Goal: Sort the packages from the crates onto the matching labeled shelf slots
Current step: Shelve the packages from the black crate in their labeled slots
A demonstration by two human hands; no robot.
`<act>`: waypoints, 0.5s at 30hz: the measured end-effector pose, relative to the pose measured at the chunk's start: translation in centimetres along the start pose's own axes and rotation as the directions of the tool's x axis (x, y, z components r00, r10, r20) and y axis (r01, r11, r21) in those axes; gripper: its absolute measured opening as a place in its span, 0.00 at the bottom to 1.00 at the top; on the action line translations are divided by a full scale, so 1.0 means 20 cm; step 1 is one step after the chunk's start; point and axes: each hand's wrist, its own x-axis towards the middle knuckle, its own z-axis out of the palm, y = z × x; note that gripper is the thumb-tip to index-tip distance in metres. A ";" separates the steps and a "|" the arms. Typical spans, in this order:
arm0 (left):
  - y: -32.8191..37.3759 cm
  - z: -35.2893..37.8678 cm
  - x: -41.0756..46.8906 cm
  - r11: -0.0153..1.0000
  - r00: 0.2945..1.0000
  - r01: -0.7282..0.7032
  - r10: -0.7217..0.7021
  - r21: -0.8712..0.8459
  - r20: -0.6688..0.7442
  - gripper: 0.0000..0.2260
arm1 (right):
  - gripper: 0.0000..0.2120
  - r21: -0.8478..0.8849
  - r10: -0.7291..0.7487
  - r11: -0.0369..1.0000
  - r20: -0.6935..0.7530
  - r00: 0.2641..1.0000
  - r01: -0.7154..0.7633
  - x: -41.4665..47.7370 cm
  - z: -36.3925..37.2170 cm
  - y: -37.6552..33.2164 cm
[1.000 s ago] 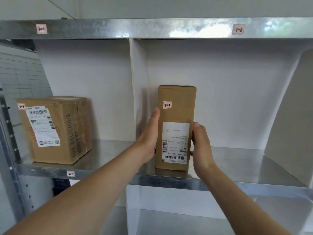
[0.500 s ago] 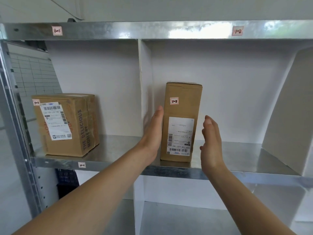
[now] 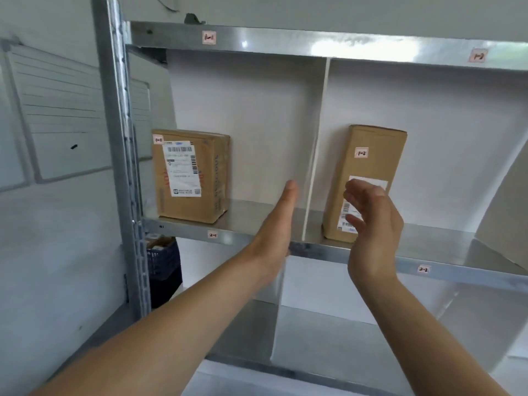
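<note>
the tall package (image 3: 371,164) stands upright at my 3 o'clock, right of the divider (image 3: 315,155), since its 1-2 tag matches the slot label (image 3: 477,56) at 2 o'clock. my left hand (image 3: 275,230) and right hand (image 3: 371,224) hover empty, fingers relaxed.

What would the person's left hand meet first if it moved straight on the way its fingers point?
Probably the white divider between the slots: the left hand points in just left of it. Depth is unclear; it might reach the back wall instead.
</note>
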 end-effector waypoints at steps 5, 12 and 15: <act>-0.07 -0.38 -0.27 0.999 0.991 0.037 -0.036 0.001 -0.128 0.46 | 0.19 0.016 0.075 0.997 0.105 0.992 -0.077 -0.30 0.35 -0.02; -0.16 -1.01 -0.71 0.994 0.918 0.104 -0.107 -0.027 -0.382 0.38 | 0.17 0.054 0.203 0.970 0.355 0.913 -0.236 -0.79 0.90 0.03; -0.19 -1.24 -0.89 0.988 0.852 0.127 -0.154 -0.088 -0.501 0.34 | 0.17 0.046 0.232 0.957 0.470 0.851 -0.286 -1.01 1.10 0.08</act>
